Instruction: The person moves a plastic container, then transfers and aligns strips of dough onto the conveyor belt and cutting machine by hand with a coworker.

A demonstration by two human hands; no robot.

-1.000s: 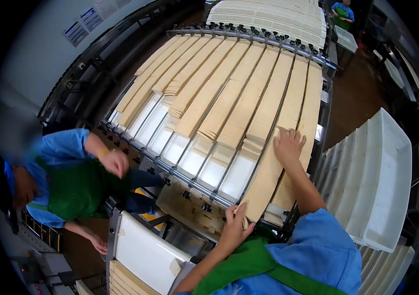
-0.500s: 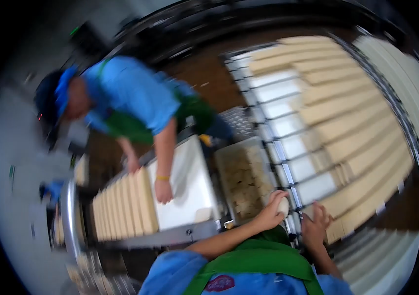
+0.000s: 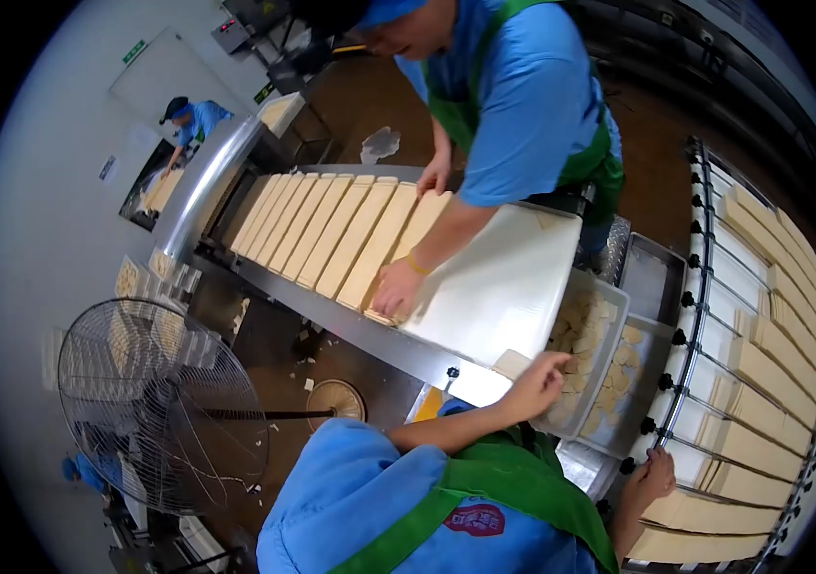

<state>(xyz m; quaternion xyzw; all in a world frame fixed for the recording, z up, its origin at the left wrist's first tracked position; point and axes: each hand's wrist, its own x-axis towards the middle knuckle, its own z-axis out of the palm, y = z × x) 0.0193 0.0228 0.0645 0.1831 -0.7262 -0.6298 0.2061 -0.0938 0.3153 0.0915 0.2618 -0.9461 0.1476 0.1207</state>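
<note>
My left hand hovers at the near end of the white conveyor belt, over the edge of a plastic bin of pale dough scraps. Its fingers are curled together; whatever may be in them is hidden. A small flat dough piece lies on the belt beside it. My right hand is at the near rail of the rack, close to stacked dough sheets. Its fingers are bent, and I cannot make out anything between them.
Across the belt a co-worker leans in, both hands at a row of dough strips. A second scrap tray sits beside the bin. At left stands a wire fan; another person works farther back.
My view has swung left toward the belt. The pale rounded piece in my left hand no longer shows. That hand is now beside the belt end; my right hand stays by the rack.
</note>
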